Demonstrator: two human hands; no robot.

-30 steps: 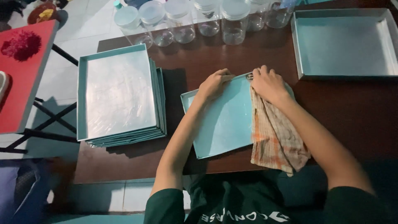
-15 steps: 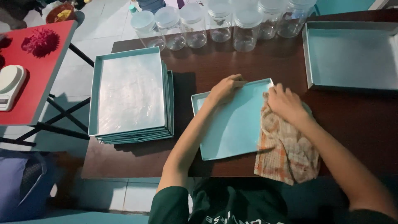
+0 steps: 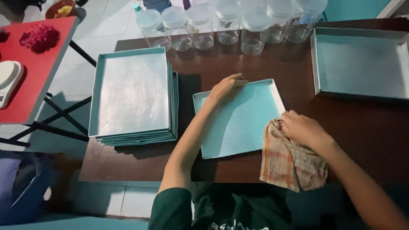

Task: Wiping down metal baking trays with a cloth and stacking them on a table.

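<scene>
A shallow teal metal tray [image 3: 240, 121] lies tilted on the dark wooden table [image 3: 238, 61] in front of me. My left hand [image 3: 226, 88] presses on the tray's far edge, fingers over the rim. My right hand [image 3: 303, 129] grips an orange-and-white checked cloth [image 3: 289, 159] at the tray's near right corner. Most of the cloth hangs toward the table's front edge.
A stack of several teal trays [image 3: 134, 98] sits at the left of the table. Another single tray [image 3: 362, 64] lies at the far right. Several clear lidded jars [image 3: 221, 25] line the back edge. A red side table [image 3: 40, 74] at left holds a white scale [image 3: 8, 79] and red shreds [image 3: 40, 37].
My right hand has dragged the cloth from the tray's far right corner down its right side to the near right corner. My left hand has stayed on the far edge.
</scene>
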